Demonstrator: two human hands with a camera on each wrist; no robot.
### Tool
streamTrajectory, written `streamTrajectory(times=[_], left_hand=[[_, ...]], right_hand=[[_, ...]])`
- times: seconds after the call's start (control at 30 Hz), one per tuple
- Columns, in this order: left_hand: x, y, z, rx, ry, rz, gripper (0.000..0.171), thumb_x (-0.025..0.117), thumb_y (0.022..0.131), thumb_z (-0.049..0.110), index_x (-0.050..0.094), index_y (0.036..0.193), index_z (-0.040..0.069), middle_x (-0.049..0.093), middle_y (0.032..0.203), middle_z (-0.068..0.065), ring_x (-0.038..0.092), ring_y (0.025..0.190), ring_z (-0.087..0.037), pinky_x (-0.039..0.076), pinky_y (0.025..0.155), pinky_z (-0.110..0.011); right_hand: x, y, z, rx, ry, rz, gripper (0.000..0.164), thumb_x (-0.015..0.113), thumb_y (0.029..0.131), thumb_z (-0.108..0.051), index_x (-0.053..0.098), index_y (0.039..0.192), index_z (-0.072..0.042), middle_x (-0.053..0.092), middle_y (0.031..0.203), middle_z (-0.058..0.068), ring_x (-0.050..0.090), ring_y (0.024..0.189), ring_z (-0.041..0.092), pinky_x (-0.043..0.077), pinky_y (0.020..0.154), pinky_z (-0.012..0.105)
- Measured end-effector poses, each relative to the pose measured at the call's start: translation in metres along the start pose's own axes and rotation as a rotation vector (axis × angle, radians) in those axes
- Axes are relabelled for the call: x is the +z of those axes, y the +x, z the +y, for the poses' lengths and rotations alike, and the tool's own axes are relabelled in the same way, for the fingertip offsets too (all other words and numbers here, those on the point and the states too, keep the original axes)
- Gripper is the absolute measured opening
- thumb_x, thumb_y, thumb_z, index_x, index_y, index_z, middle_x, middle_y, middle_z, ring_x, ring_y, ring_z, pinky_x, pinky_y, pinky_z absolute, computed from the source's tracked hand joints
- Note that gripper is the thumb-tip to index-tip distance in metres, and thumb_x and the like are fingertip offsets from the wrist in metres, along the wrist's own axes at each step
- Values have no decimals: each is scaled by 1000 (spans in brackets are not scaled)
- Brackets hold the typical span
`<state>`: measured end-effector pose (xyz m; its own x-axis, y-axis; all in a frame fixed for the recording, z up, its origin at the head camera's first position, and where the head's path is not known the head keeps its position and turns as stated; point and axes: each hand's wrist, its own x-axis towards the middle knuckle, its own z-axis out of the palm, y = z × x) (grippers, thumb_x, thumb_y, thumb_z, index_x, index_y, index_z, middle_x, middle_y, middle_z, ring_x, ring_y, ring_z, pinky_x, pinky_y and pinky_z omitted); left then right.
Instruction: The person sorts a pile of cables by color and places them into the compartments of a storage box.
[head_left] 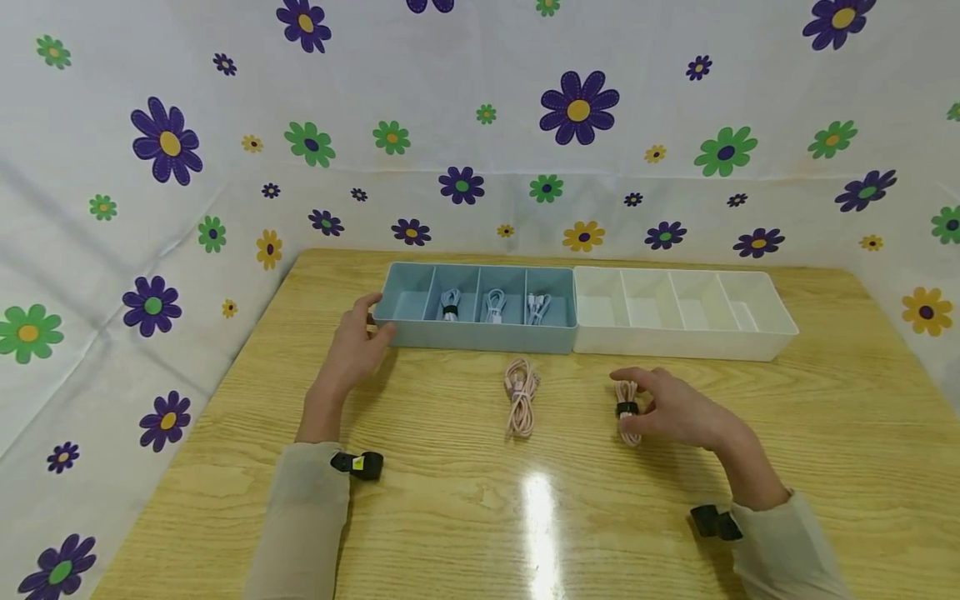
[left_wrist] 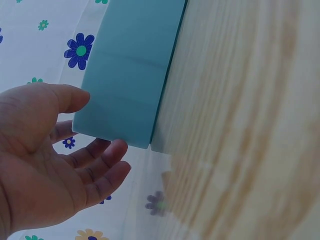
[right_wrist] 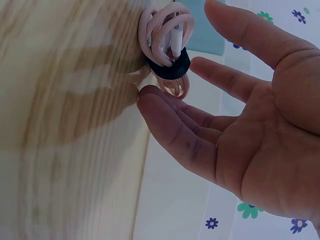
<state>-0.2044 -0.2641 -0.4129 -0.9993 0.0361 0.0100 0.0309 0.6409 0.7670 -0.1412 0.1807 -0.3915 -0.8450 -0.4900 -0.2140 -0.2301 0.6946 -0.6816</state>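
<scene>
My left hand grips the left end of a blue divided storage box, thumb at its front and fingers round the end. In the left wrist view the thumb tip overlaps the box's rim. My right hand reaches over a pink cable bundle bound with a black strap, thumb and fingers spread apart around it. The right wrist view shows a white connector tucked in the pink coils. A second pink cable bundle, tied at its middle, lies between the hands.
Three light cable bundles, one with a black strap, sit in separate compartments of the blue box. A white divided box stands end to end with it on the wooden table. Flowered cloth hangs behind and at the sides.
</scene>
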Motion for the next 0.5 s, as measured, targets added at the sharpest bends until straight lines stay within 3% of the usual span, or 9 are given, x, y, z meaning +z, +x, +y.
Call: streamTrajectory(times=[0.23, 0.5], left_hand=[[0, -1, 0, -2, 0, -4, 60, 47, 105, 22, 22, 156, 4, 37, 135, -31, 46, 114, -41, 42, 98, -53], [0, -1, 1, -9, 5, 1, 60, 47, 104, 22, 22, 156, 4, 37, 134, -30, 47, 112, -40, 42, 97, -53]], right_hand=[[4, 2, -1, 32, 4, 4, 66, 75, 89, -21, 46, 144, 0, 53, 116, 19, 47, 96, 27, 43, 75, 35], [6, 4, -1, 34, -26, 17, 64, 74, 89, -22, 48, 143, 1, 51, 127, 26, 48, 100, 28, 43, 79, 39]])
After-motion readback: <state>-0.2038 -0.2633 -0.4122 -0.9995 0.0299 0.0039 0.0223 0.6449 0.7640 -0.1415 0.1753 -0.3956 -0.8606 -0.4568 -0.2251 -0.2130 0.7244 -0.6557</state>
